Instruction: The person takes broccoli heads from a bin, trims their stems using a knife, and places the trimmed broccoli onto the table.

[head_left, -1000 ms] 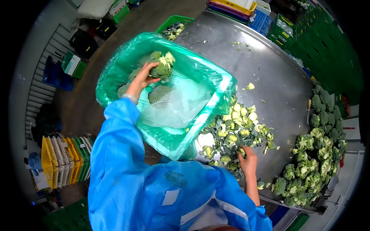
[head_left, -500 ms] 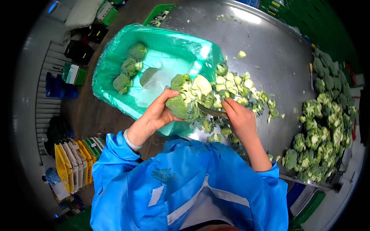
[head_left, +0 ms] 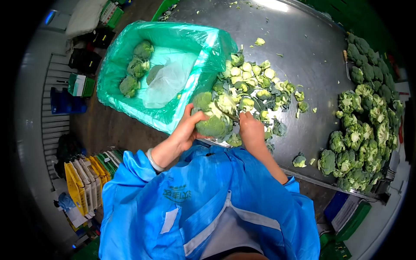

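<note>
My left hand point(head_left: 187, 129) is wrapped round a head of broccoli point(head_left: 212, 125) in front of my body, its cut stem side turned to the right. My right hand point(head_left: 251, 130) is closed on a knife point(head_left: 231, 116), whose blade lies against the stem side. Behind my left hand stands a crate lined with green plastic point(head_left: 173, 32), with several broccoli heads point(head_left: 138, 67) along its left side and a thin clear sheet point(head_left: 167, 89) inside. Cut stem pieces and leaves point(head_left: 260, 82) are heaped on the metal table just beyond my right hand.
A large pile of broccoli point(head_left: 359, 143) covers the right end of the metal table point(head_left: 312, 56). Another knife point(head_left: 346, 65) lies beside it. Stacked yellow, white and green crates point(head_left: 82, 182) stand at the lower left. A small broccoli piece point(head_left: 299, 160) lies near the table's front edge.
The first earlier frame had my left hand over the crate with broccoli. Since then it has come back to my right hand and knife. The held broccoli has moved slightly nearer my body.
</note>
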A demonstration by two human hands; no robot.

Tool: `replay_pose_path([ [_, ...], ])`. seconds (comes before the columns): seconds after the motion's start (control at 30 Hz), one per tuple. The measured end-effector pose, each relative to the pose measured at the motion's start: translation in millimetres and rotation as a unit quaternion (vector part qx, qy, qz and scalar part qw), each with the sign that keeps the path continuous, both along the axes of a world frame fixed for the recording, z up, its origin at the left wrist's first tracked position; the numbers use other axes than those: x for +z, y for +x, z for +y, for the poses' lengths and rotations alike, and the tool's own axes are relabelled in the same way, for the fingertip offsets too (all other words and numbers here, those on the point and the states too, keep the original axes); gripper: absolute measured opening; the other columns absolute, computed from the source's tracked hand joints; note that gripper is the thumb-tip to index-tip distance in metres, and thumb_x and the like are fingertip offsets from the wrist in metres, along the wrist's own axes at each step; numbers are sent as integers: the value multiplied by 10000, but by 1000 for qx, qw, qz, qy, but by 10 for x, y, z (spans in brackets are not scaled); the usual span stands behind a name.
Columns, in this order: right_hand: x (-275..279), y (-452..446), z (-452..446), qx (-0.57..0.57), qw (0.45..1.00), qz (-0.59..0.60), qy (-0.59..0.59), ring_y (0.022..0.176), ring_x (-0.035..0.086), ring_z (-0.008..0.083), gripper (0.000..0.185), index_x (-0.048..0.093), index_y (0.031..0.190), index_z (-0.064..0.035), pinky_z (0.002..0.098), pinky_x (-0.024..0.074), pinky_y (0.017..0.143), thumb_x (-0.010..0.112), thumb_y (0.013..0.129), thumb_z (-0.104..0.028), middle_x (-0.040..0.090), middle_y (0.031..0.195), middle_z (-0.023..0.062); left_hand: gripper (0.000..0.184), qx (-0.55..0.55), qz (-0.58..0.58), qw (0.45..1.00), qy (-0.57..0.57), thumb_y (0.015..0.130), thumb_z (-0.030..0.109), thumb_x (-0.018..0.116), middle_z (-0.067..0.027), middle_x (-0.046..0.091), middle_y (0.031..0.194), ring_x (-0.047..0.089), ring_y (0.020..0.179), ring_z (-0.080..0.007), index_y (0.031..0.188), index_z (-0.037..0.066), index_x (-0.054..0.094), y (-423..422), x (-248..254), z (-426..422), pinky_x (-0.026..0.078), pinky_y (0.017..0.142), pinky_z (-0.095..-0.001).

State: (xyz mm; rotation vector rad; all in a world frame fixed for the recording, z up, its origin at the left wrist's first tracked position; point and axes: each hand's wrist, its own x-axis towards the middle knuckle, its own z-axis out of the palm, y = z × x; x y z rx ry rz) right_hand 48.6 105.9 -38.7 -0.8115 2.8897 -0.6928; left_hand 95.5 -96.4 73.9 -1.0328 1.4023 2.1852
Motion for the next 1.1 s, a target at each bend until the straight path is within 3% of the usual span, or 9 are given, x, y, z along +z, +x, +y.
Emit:
replay_pose_path([
  [0.23,100,-113,96,66,983,157,-65,623,634,230,113,522,783,-78,350,521,487,613,726,-43,515,773,85,648,-57,-71,982,167,853,237,561,-180,497,1335,629,1089,-375,1428,126,285,127,-292,-233,581,807,-559],
  [0.3,-65,-69,142,36,995,80,-48,633,629,289,89,573,787,-60,414,532,549,613,713,-30,562,749,126,629,-72,-72,985,142,852,219,557,-183,511,1332,626,1103,-363,1420,105,314,109,-176,-198,578,819,-559],
  [0.47,-822,-4,762,-5,987,-154,41,788,662,397,171,664,942,-38,484,527,681,601,785,-9,666,819,235,839,-43,169,972,-159,668,81,655,-116,476,1320,494,1244,-277,1428,75,299,100,254,-191,402,1020,-331],
  [0.53,-362,250,600,22,978,-203,-53,835,668,393,233,668,1025,-37,457,539,736,576,814,2,687,907,202,855,-45,225,945,-231,653,75,677,-119,468,1317,481,1256,-269,1418,68,296,256,83,-284,396,1030,-339],
  [0.6,102,6,428,5,975,-66,-212,825,675,362,250,652,1021,-32,423,553,716,606,788,46,693,971,149,878,-57,326,890,-315,634,106,724,-138,434,1341,452,1280,-261,1399,67,293,45,-57,-380,380,1056,-366],
  [0.8,633,-31,361,35,971,74,-223,710,671,265,328,627,1058,-63,361,537,569,635,740,20,651,1040,73,818,-135,518,695,-481,624,239,773,-245,343,1441,389,1333,-397,1314,107,354,-35,1,-338,301,1112,-524],
  [0.9,652,-58,337,54,977,91,-187,654,653,212,299,604,1045,-69,342,524,533,636,756,1,604,975,52,819,-147,517,686,-491,602,264,781,-266,348,1428,385,1328,-429,1300,120,376,-26,-39,-242,302,1106,-540],
  [0.93,639,-69,337,59,979,86,-173,640,649,212,278,597,1029,-70,343,522,526,634,761,-5,592,946,55,830,-150,508,685,-501,698,464,785,-278,342,1448,373,1352,-425,1314,123,348,-8,-94,-225,299,1100,-537],
  [1.1,510,-22,389,63,992,47,-96,580,641,226,169,567,931,-58,356,521,489,620,773,-31,567,852,78,775,-174,509,659,-526,621,292,795,-261,377,1423,402,1326,-413,1261,113,396,-28,-95,-207,307,1099,-525],
])
